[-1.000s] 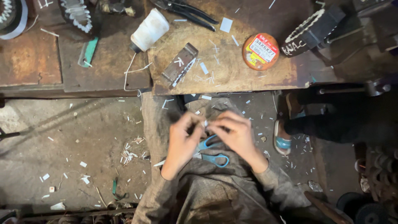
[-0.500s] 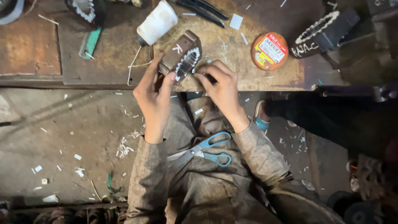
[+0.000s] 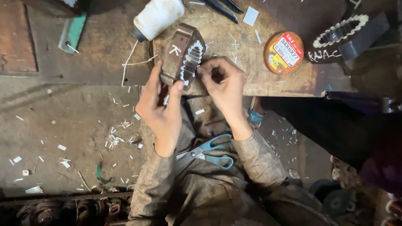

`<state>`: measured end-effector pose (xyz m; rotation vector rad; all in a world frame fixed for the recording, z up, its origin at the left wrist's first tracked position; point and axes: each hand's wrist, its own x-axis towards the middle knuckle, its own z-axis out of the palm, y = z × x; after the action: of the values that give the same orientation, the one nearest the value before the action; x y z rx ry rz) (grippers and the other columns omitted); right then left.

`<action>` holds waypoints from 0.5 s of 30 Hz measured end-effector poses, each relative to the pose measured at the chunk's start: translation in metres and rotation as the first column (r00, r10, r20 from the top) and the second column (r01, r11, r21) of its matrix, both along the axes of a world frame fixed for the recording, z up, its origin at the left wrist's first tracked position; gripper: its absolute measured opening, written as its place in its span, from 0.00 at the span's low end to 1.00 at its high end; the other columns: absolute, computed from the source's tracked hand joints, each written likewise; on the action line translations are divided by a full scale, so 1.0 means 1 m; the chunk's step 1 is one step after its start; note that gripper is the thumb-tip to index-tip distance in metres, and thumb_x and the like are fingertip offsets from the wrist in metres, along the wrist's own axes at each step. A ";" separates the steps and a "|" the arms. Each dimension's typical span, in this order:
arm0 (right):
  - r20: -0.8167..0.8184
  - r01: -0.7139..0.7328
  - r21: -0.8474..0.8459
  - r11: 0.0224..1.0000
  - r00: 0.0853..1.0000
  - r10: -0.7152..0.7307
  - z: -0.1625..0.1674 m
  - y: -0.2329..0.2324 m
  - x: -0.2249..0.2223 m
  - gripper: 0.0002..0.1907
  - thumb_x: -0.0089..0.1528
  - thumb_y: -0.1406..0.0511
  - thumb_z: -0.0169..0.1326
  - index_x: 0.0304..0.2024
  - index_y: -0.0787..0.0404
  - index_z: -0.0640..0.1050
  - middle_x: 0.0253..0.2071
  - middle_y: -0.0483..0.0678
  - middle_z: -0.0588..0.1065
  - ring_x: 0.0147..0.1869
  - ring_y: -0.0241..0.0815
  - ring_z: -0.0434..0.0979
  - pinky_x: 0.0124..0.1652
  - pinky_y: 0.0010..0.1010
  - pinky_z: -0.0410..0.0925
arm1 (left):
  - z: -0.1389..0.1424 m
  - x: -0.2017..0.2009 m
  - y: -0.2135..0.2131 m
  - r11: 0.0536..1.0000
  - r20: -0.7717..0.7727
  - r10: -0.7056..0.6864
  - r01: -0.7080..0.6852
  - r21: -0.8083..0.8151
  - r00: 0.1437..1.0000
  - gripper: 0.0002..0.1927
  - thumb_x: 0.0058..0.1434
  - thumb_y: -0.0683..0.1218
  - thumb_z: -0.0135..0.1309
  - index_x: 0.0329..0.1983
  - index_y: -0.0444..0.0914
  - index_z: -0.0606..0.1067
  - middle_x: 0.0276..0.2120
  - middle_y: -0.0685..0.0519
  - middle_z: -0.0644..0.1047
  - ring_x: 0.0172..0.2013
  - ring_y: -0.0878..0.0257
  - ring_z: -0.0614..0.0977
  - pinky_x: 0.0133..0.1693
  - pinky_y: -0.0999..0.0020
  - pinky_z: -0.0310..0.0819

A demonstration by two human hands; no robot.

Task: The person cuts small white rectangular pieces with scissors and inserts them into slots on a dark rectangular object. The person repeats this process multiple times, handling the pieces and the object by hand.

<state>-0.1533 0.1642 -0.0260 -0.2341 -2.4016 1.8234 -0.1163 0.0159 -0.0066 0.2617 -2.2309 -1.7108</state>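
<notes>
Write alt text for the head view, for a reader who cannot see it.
Seen from above, a seated person's left hand steadies a dark block with a white zigzag insert at the edge of a worn workbench, while the right hand pinches at the insert. Blue-handled scissors lie on the lap; a spool of white thread and a round orange tin sit on the bench.

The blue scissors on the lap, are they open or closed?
Open a little. The blue scissors lie on the lap with their two handle loops spread apart, and neither hand touches them; the blades are hard to see.
</notes>
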 end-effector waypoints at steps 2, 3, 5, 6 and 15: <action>-0.013 0.000 0.149 0.989 1.000 0.002 0.001 -0.001 -0.003 0.05 0.60 0.73 0.64 0.36 0.65 0.80 0.32 0.47 0.79 0.33 0.38 0.77 0.35 0.26 0.69 | -0.001 0.001 0.002 0.995 -0.055 0.004 -0.010 -0.100 0.998 0.26 0.65 0.40 0.68 0.65 0.34 0.74 0.45 0.51 0.81 0.40 0.65 0.79 0.47 0.71 0.76; -0.016 -0.002 0.223 0.975 1.000 0.006 0.003 -0.001 -0.003 0.05 0.59 0.74 0.64 0.36 0.65 0.80 0.32 0.47 0.79 0.32 0.40 0.78 0.35 0.27 0.70 | 0.000 0.002 0.003 0.991 -0.058 -0.001 -0.007 -0.134 0.998 0.26 0.64 0.40 0.68 0.64 0.34 0.74 0.46 0.49 0.81 0.41 0.62 0.80 0.47 0.70 0.76; -0.178 -0.043 0.452 0.891 0.974 0.137 0.011 0.000 -0.002 0.07 0.58 0.74 0.65 0.38 0.65 0.80 0.36 0.51 0.77 0.39 0.49 0.79 0.40 0.33 0.70 | 0.002 0.002 0.003 0.980 -0.069 -0.011 -0.003 -0.199 0.998 0.26 0.63 0.41 0.68 0.63 0.34 0.74 0.48 0.45 0.81 0.42 0.58 0.82 0.47 0.68 0.76; -0.246 -0.046 0.564 0.825 0.944 0.222 0.015 0.002 -0.001 0.09 0.57 0.74 0.65 0.38 0.65 0.79 0.38 0.53 0.77 0.42 0.53 0.79 0.43 0.36 0.69 | 0.003 0.001 0.002 0.978 -0.063 -0.032 0.018 -0.208 0.998 0.26 0.63 0.40 0.68 0.64 0.34 0.74 0.49 0.45 0.81 0.43 0.56 0.82 0.48 0.66 0.76; -0.070 -0.189 0.546 0.816 0.961 0.269 0.018 0.010 -0.021 0.08 0.55 0.74 0.65 0.37 0.65 0.80 0.39 0.53 0.79 0.44 0.52 0.82 0.44 0.37 0.74 | 0.001 -0.008 -0.003 0.974 -0.157 -0.128 0.094 -0.207 0.979 0.28 0.60 0.39 0.71 0.61 0.32 0.74 0.54 0.40 0.79 0.54 0.48 0.83 0.56 0.61 0.78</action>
<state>-0.1741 0.1745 -0.0083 0.2470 -2.7994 1.1004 -0.1242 0.0131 -0.0055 -0.0547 -2.3037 -1.4858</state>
